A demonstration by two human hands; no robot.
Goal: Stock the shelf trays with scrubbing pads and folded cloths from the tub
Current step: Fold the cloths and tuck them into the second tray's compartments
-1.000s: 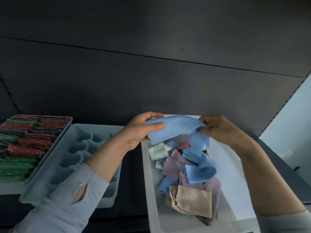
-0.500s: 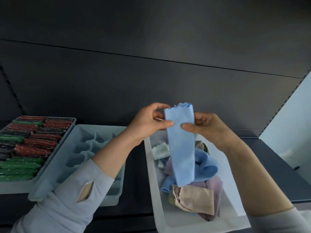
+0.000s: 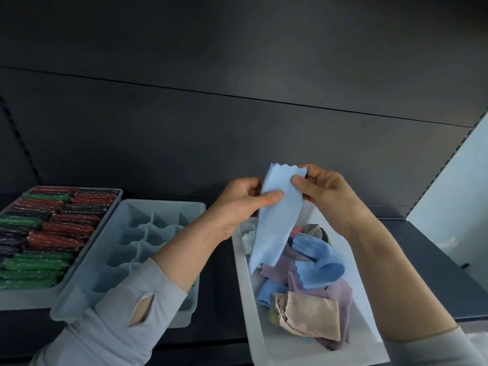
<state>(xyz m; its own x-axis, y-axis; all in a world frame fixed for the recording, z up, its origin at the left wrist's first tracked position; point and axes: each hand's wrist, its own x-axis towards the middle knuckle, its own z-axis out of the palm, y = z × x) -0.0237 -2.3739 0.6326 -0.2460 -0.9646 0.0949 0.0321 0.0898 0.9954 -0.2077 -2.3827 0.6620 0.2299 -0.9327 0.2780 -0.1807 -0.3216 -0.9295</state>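
A light blue cloth (image 3: 274,220), folded into a long strip, hangs above the white tub (image 3: 250,307). My left hand (image 3: 240,204) pinches its left edge with thumb and fingers. My right hand (image 3: 324,191) pinches its top right corner. Inside the tub lie several loose cloths: a darker blue one (image 3: 319,262), a purple one (image 3: 338,294) and a beige mesh one (image 3: 309,315). A pale blue divided tray (image 3: 132,249) with open compartments sits left of the tub. Further left, a tray (image 3: 116,196) is packed with red, green and dark scrubbing pads (image 3: 52,233).
Everything rests on a dark shelf (image 3: 219,299) with a dark back panel (image 3: 237,141) behind. A pale wall (image 3: 459,196) rises at the far right. My left sleeve (image 3: 111,326) covers the front of the divided tray.
The cloth went from a bunched shape stretched between both hands to a narrow folded strip hanging down. Both hands came closer together and rose slightly.
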